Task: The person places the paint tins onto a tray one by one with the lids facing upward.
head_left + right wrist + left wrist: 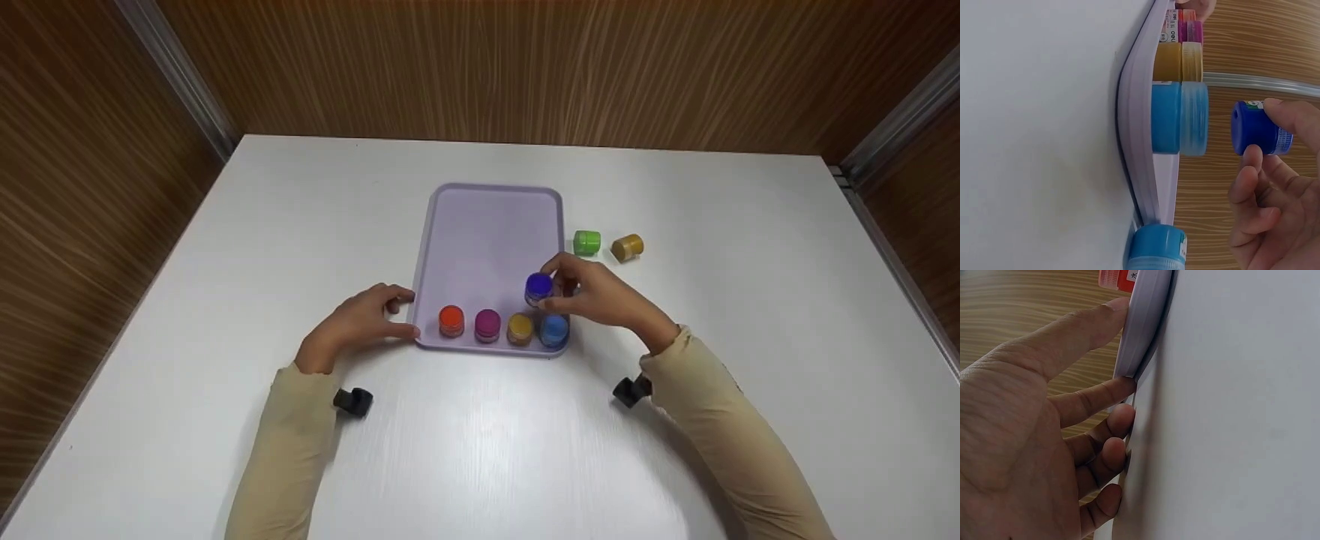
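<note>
My right hand (600, 292) pinches a dark blue paint jar (538, 288) between thumb and fingers. The jar is raised above the lilac tray (495, 232), near its right edge; the right wrist view shows a gap between this jar (1258, 128) and the row. Along the tray's near edge stand a red jar (451, 321), a magenta jar (487, 325), a yellow jar (520, 328) and a light blue jar (554, 331). With fingers loosely bent, my left hand (364, 315) touches the tray's left rim, its thumb (1106, 320) against the side wall.
Outside the tray's right side, a green jar (587, 242) and an ochre jar (628, 247) lie on the white table (465, 442). Another blue jar (1157, 247) sits beside the tray, hidden by my right hand in the head view. Wood-grain panels (525, 75) surround the table.
</note>
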`<state>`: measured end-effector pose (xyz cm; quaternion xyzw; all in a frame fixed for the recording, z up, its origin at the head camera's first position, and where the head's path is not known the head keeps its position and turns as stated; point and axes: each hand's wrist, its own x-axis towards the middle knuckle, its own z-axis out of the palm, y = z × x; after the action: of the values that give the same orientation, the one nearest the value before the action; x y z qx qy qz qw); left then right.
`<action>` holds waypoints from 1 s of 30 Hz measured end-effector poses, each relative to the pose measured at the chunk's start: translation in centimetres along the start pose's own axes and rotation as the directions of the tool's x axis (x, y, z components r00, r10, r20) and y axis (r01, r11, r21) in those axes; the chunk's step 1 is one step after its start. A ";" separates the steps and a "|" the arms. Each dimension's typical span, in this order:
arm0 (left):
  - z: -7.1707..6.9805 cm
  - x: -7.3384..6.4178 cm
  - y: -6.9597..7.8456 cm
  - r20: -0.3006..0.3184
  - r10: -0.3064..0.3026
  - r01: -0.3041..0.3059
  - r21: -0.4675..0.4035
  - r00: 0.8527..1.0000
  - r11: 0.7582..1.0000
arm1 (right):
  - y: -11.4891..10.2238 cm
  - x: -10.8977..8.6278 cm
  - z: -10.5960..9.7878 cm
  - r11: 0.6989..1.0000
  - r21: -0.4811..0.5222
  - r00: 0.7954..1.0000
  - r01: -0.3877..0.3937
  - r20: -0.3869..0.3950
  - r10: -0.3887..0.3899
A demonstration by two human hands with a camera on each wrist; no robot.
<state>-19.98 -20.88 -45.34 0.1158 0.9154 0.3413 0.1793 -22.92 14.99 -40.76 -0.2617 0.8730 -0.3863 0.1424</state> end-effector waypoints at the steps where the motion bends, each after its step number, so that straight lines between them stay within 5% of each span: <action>1: 0.0 0.0 0.0 -0.001 0.003 -0.003 0.002 1.000 1.000 | -0.1 0.1 0.1 1.000 0.000 1.000 0.005 0.000 -0.005; 14: 0.0 -0.2 0.1 -0.004 -0.004 0.004 0.015 1.000 1.000 | -2.0 1.6 1.4 0.998 0.039 0.999 0.045 -0.015 -0.044; 30: 0.0 -0.1 0.3 -0.006 -0.020 0.020 0.014 1.000 1.000 | -3.6 3.8 3.3 0.997 0.057 0.997 -0.046 -0.060 0.050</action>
<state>-19.84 -20.73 -45.09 0.1070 0.9194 0.3335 0.1792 -23.32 8.75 -40.41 -0.2247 0.8719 -0.4145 0.1320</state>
